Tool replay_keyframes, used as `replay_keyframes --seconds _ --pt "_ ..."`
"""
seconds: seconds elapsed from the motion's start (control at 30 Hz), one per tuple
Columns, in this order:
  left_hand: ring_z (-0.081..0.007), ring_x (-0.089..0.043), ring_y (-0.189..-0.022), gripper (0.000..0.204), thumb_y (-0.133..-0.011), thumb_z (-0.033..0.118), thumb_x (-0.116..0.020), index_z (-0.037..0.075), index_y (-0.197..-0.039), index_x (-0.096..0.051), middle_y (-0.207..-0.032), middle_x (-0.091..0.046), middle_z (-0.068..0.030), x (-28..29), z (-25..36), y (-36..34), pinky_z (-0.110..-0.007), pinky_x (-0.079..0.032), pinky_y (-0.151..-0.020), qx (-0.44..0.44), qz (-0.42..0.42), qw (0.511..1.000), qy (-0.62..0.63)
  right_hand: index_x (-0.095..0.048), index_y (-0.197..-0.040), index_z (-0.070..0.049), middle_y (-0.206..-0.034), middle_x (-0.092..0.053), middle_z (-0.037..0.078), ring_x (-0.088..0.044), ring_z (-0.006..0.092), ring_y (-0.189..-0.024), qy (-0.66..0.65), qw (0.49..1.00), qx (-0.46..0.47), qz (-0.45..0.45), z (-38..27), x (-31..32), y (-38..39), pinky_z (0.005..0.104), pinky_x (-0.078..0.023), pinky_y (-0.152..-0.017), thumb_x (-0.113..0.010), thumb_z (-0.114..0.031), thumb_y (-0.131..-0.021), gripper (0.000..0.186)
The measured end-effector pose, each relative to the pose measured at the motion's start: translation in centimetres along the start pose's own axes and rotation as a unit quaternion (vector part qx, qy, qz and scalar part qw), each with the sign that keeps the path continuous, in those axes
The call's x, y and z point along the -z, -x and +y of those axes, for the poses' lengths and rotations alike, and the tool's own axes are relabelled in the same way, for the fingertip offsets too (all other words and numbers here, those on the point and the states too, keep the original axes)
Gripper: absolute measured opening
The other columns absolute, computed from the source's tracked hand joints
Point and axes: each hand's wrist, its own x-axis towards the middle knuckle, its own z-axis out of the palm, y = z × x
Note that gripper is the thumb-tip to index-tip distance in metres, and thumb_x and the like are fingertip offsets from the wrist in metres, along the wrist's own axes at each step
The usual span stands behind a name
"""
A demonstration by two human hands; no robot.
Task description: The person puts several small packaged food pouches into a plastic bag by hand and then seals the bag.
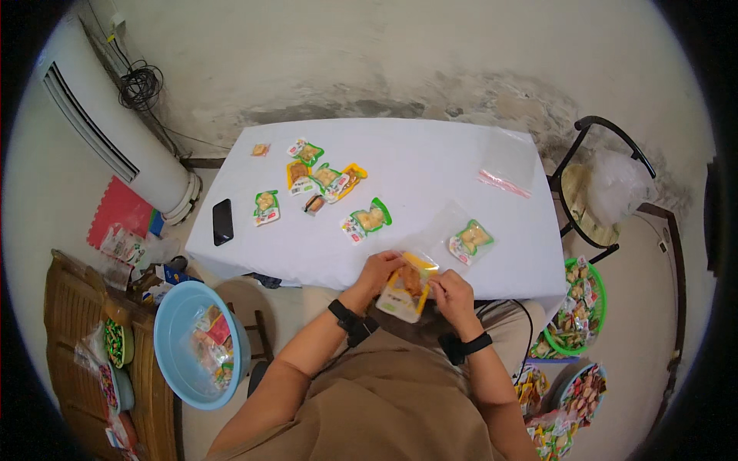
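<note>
At the table's near edge I hold a yellow-and-white snack packet (405, 296) with brown food showing through its window. My left hand (380, 275) is closed on its upper left side. My right hand (453, 295) is closed at its right edge, by a clear plastic bag (450, 213). That bag lies on the table just beyond my hands, around or under a green-and-white snack packet (470, 241); I cannot tell which. Another green-and-white packet (367, 220) lies left of it. Farther left are several green and yellow packets (327, 177) and a small brown one (314, 203).
A black phone (222, 222) lies on the white-covered table (415, 154), with a clear zip bag (507, 161) at its far right. A blue basin (171, 338) of packets stands at left. On the right are a green basket (603, 307) of packets and a black-framed chair (565, 165).
</note>
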Motion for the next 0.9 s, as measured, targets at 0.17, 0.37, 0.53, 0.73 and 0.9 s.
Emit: replay_keyframes --seconds 0.17,0.37,0.53,0.73,0.9 --pt "-0.0254 -0.047 -0.117 0.065 -0.088 0.009 -0.054 -0.002 -0.139 -0.015 -0.136 -0.038 -0.0163 -1.4 -0.7 0.4 -0.034 -0.042 -0.094 -0.007 -0.098 0.982 0.159 -0.062 -0.08 -0.005 -0.072 -0.056 0.01 -0.057 0.0278 -0.066 0.019 0.999 -0.008 -0.033 0.1 -0.7 0.3 0.0344 -0.046 -0.056 -0.066 -0.008 -0.075 0.006" --pt "-0.021 -0.049 -0.113 0.074 -0.083 0.004 -0.059 0.001 -0.141 -0.014 -0.136 -0.036 -0.0129 -3.0 -2.3 3.4 -0.032 -0.042 -0.092 -0.068 -0.052 0.988 -0.127 -0.062 -0.081 -0.005 -0.074 -0.058 0.011 -0.058 0.0289 -0.068 0.025 0.999 -0.019 -0.02 0.2 -0.9 0.4 0.0344 -0.046 -0.058 -0.065 -0.007 -0.075 0.007" --pt "-0.0171 -0.056 -0.099 0.057 -0.083 0.0 -0.057 0.001 -0.135 -0.032 -0.119 -0.051 -0.0105 -3.4 -3.3 2.3 -0.027 -0.049 -0.082 -0.022 -0.038 0.999 0.025 -0.062 -0.083 -0.004 -0.073 -0.057 0.011 -0.058 0.0292 -0.066 0.012 1.0 0.004 0.0 0.4 -0.9 0.6 0.0346 -0.046 -0.057 -0.065 -0.005 -0.076 0.008" --pt "-0.0152 -0.059 -0.078 0.04 -0.084 -0.001 -0.053 0.003 -0.123 -0.051 -0.095 -0.061 -0.0087 -4.3 -1.9 1.8 -0.025 -0.051 -0.072 0.058 -0.012 0.994 0.089 -0.061 -0.085 -0.007 -0.073 -0.055 0.01 -0.057 0.0297 -0.067 0.017 1.0 0.014 -0.022 0.2 -1.7 0.4 0.0358 -0.046 -0.057 -0.064 -0.008 -0.077 0.009" --pt "-0.0143 -0.059 -0.077 0.035 -0.082 -0.003 -0.05 0.001 -0.116 -0.057 -0.089 -0.062 -0.0068 -3.6 -2.0 1.9 -0.023 -0.049 -0.071 -0.041 0.081 0.995 -0.036 -0.061 -0.085 -0.008 -0.072 -0.054 0.009 -0.057 0.0288 -0.068 0.033 0.999 -0.002 -0.018 0.7 -1.0 1.1 0.0363 -0.046 -0.057 -0.064 -0.01 -0.077 0.009"
